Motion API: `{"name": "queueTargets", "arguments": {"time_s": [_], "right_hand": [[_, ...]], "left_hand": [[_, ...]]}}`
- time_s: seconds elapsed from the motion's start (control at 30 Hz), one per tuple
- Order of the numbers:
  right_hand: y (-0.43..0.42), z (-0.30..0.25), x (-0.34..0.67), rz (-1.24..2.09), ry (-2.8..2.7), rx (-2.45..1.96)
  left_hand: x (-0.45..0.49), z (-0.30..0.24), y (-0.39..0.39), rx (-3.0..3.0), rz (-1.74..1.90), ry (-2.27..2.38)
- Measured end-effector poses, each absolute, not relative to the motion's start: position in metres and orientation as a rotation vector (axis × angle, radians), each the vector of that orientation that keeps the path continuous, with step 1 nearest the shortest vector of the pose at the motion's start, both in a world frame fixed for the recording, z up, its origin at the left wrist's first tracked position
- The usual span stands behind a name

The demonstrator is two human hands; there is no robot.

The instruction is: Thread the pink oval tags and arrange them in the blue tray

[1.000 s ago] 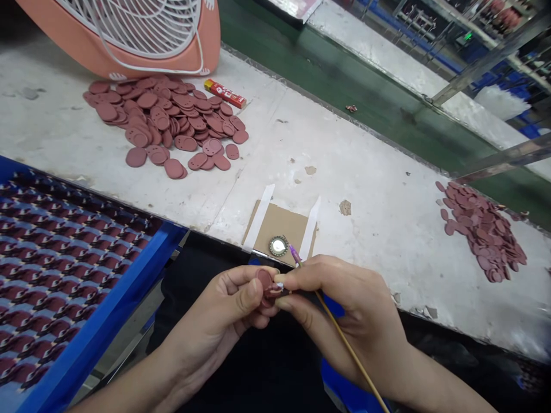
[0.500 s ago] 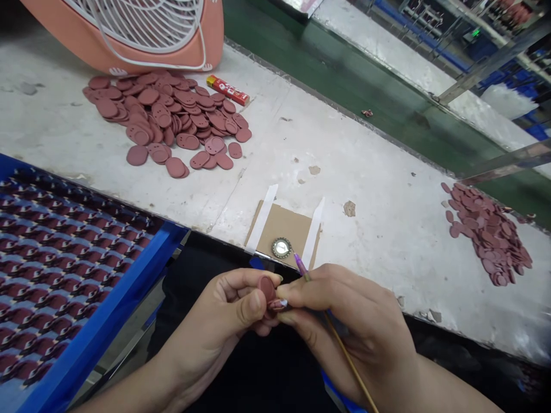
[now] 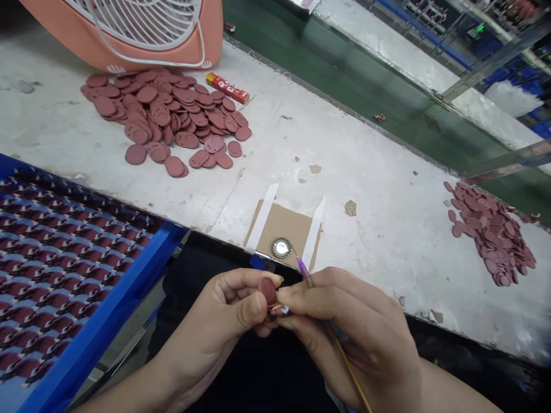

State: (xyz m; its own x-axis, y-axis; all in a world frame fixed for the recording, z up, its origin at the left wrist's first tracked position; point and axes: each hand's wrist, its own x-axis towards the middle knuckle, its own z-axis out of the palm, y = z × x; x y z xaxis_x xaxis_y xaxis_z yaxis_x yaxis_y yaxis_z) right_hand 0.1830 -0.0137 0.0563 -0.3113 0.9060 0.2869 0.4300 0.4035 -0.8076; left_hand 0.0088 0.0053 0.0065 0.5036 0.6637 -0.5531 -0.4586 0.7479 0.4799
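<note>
In front of my body, my left hand (image 3: 235,307) pinches a small reddish-brown piece (image 3: 267,289) with a round disc-like top and a pale, glossy bit at its lower right. My right hand (image 3: 357,327) is closed around a thin stick (image 3: 350,370) like a fine brush, yellowish-brown with a purple end pointing up and away. The thumb and forefinger of this hand also meet the small piece, hiding part of it. Just beyond the fingers, a bottle cap with a shiny, whitish middle (image 3: 282,247) lies on a cardboard square (image 3: 286,221) taped to the bench.
A large heap of reddish-brown oval pieces (image 3: 172,109) lies left, beside an orange fan (image 3: 210,34) and a red-yellow stick-shaped pack (image 3: 228,88). A smaller heap (image 3: 491,229) is at right. Rows of small figures fill a blue-edged tray (image 3: 163,241). A green belt (image 3: 344,74) runs behind the bench.
The small piece has turned slightly in my fingers, its pale bit now a little lower. The purple end of the stick has shifted slightly right and down. Both hands keep their hold.
</note>
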Motion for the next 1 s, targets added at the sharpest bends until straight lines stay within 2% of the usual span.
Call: {"name": "queueTargets", "arguments": {"time_s": [1.0], "right_hand": [[-0.0150,0.0561,0.1799,0.756,-1.881,-1.117]], "left_hand": [[0.0077,0.0113,0.0023,0.342,0.696,0.785]]}}
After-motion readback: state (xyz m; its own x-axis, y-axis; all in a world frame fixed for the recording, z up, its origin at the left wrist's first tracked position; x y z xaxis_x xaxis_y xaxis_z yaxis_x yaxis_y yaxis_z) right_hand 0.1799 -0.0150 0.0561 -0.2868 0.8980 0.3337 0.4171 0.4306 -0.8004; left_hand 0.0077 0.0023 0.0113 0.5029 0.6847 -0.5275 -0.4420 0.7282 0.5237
